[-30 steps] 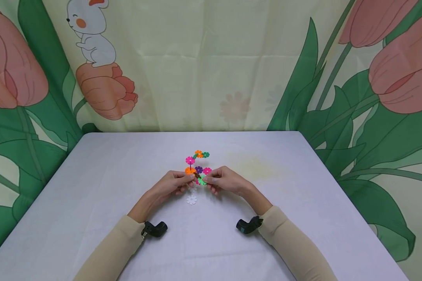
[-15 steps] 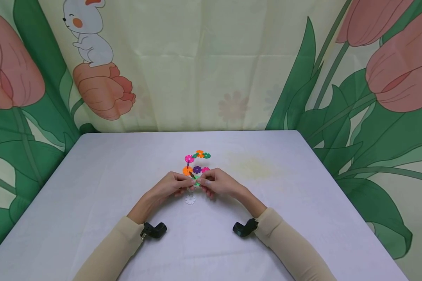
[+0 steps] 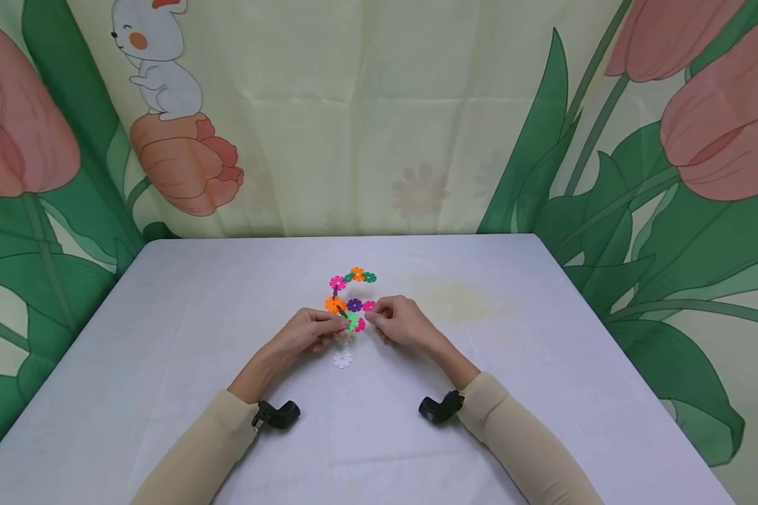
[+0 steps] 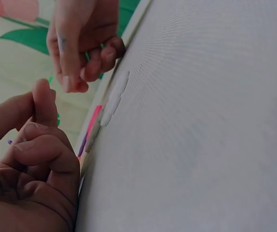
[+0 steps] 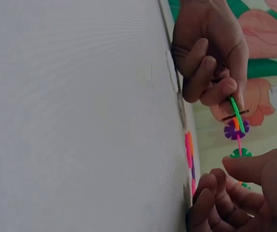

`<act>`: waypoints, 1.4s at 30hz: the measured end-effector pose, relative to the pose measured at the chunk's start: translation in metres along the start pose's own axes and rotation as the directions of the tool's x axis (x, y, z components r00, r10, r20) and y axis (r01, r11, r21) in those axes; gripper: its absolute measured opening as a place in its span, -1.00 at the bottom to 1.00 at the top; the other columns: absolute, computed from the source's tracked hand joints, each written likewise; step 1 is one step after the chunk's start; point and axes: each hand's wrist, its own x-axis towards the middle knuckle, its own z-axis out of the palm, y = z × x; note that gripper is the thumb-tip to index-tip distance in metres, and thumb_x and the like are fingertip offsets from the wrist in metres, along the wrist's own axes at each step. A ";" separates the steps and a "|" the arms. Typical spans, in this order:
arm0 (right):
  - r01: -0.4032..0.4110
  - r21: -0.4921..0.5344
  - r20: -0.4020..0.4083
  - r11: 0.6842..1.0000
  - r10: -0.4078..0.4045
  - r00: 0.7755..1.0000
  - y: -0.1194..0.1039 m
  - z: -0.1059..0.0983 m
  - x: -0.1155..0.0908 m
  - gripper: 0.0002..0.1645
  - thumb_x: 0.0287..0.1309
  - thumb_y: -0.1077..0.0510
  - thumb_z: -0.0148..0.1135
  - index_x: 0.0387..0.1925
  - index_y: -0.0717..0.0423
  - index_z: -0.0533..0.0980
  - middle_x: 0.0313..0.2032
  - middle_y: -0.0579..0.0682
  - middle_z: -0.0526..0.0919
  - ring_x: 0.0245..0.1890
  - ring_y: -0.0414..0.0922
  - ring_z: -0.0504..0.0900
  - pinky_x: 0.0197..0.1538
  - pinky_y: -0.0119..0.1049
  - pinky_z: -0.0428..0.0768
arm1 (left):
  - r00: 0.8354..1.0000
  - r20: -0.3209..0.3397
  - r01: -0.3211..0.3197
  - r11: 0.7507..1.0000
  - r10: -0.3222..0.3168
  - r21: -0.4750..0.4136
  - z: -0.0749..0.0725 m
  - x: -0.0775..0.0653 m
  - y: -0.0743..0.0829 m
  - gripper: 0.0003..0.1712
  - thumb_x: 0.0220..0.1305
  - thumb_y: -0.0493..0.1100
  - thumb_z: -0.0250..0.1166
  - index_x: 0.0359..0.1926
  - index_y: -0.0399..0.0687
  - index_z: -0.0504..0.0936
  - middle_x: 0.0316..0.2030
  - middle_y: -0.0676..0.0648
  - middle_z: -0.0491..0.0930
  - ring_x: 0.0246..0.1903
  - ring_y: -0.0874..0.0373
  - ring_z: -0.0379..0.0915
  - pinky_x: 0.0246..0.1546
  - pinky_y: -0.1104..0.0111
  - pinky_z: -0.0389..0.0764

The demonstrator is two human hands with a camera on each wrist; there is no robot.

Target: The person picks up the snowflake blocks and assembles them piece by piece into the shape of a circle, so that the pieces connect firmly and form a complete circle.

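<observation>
My left hand [image 3: 306,331] pinches a light green snowflake disc [image 3: 354,321] between thumb and forefinger. A brown disc [image 5: 236,115] crosses the green one in the right wrist view. Beyond them runs a linked chain with a purple disc [image 5: 232,129] and a green disc [image 5: 241,153]. In the head view the chain rises past a large orange disc [image 3: 335,304] and a pink disc [image 3: 337,283] to an orange disc [image 3: 357,274] at its far end. My right hand [image 3: 404,322] hovers just right of the green disc, fingers loosely bent and holding nothing.
On the white-covered table [image 3: 164,351] lie a purple disc [image 3: 354,305], a pink disc [image 3: 369,306] and a white disc [image 3: 342,359] near the hands. A flower-printed curtain [image 3: 354,140] hangs behind the table. Each wrist wears a black camera [image 3: 278,414].
My right hand met the green disc half a second ago and has drawn back to the right, off it. The left hand keeps its pinch, and the linked chain has shifted slightly left.
</observation>
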 end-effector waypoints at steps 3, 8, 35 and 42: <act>-0.012 -0.057 -0.070 0.998 0.007 0.998 0.001 -0.001 0.003 -0.84 0.41 0.06 0.35 -0.14 0.06 0.68 -0.62 -0.04 0.58 -0.63 -0.14 0.53 -0.41 -0.35 0.47 | 1.000 0.001 0.006 1.000 -0.006 0.004 0.000 0.000 0.000 -0.66 0.44 -0.01 0.39 -0.09 -0.23 0.81 -0.48 0.05 0.66 -0.53 0.18 0.28 -0.54 0.48 0.31; -0.070 -0.114 -0.113 0.991 0.057 0.992 0.005 0.001 0.012 -0.67 0.40 0.11 0.34 0.14 0.05 0.64 -0.68 -0.08 0.52 -0.71 -0.16 0.46 -0.51 -0.37 0.39 | 1.000 0.022 0.023 1.000 -0.023 -0.003 0.001 0.001 0.000 -0.68 0.42 0.00 0.41 -0.11 -0.19 0.82 -0.47 0.04 0.66 -0.52 0.19 0.29 -0.53 0.47 0.29; -0.152 -0.042 -0.070 0.987 0.149 0.986 0.013 -0.008 0.010 -0.73 0.26 0.08 0.52 -0.28 0.13 0.58 -0.69 -0.06 0.51 -0.77 -0.17 0.53 -0.58 -0.36 0.52 | 0.999 0.034 0.006 1.000 -0.006 -0.007 -0.003 -0.001 -0.002 -0.70 0.44 -0.03 0.39 -0.12 -0.22 0.81 -0.45 0.05 0.69 -0.54 0.20 0.28 -0.54 0.47 0.27; -0.132 0.039 -0.049 0.991 0.133 0.990 0.017 -0.010 0.008 -0.78 0.27 0.08 0.52 -0.27 0.14 0.66 -0.66 -0.01 0.60 -0.73 -0.15 0.65 -0.48 -0.33 0.68 | 0.999 0.029 0.018 1.000 -0.017 -0.004 -0.003 0.000 -0.002 -0.70 0.45 -0.03 0.38 -0.11 -0.20 0.81 -0.44 0.05 0.70 -0.54 0.20 0.28 -0.54 0.47 0.27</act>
